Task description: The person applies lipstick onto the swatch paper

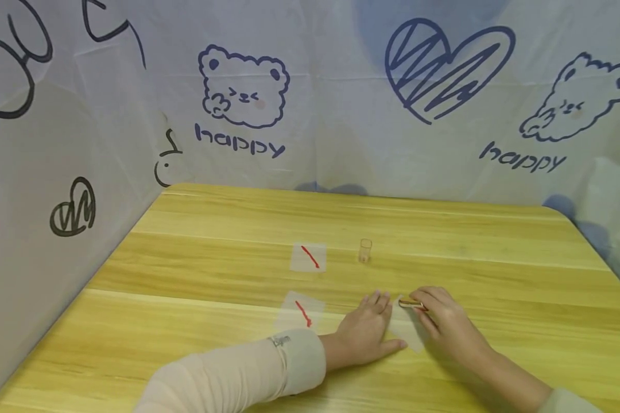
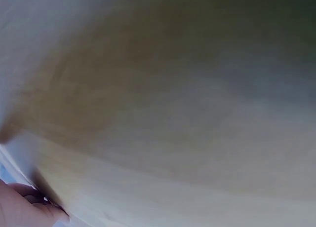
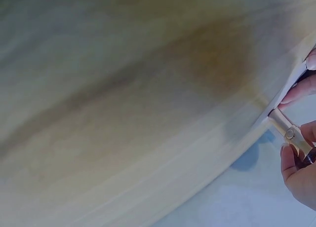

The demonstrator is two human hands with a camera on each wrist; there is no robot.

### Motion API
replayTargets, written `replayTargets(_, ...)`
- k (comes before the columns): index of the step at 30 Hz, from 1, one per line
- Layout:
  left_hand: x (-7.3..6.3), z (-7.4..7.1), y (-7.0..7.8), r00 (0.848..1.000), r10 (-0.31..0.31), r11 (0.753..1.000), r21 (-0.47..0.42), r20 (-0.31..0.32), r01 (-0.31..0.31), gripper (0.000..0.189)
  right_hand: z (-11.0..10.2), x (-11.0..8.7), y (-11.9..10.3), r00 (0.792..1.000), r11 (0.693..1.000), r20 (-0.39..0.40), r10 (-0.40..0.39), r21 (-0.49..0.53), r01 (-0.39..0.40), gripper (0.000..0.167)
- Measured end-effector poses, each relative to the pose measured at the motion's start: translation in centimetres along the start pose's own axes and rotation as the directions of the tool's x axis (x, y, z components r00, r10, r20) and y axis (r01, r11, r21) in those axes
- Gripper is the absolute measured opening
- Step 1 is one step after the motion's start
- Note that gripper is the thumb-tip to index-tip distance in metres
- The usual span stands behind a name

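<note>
In the head view my left hand [image 1: 364,335] rests on the wooden table with its fingers extended, pressing along the left edge of a thin white paper square [image 1: 410,338]. My right hand [image 1: 450,327] pinches a gold-coloured lipstick [image 1: 412,304] between thumb and fingers, its end over the upper part of that paper. In the right wrist view the lipstick [image 3: 286,128] tilts down to the table surface, with a round mark on its side. The left wrist view shows mostly blurred tabletop, with part of a hand [image 2: 27,209] at the lower left corner.
Two more thin paper squares lie to the left, the far one [image 1: 297,261] and the near one [image 1: 286,312], each with a red diagonal stroke. A small clear cap [image 1: 365,251] stands behind my hands. White cloth [image 1: 341,126] with drawings hangs around the table [image 1: 186,258].
</note>
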State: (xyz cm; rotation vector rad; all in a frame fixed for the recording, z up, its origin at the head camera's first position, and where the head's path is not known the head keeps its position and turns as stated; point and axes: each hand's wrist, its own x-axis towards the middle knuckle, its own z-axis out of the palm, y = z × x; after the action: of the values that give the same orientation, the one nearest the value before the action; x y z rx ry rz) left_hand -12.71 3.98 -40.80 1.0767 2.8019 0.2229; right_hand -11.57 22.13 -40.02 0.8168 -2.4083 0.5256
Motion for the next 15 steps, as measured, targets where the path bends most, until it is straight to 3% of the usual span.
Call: replayTargets(15, -0.07, 0.28, 0.32, 1.000, -0.029, 0.999, 0.017, 0.009, 0.029, 0.073, -0.03, -0.36, -0.45, 1.000, 1.000, -0.008, -0.007, -0.019, 0.007, 0.032)
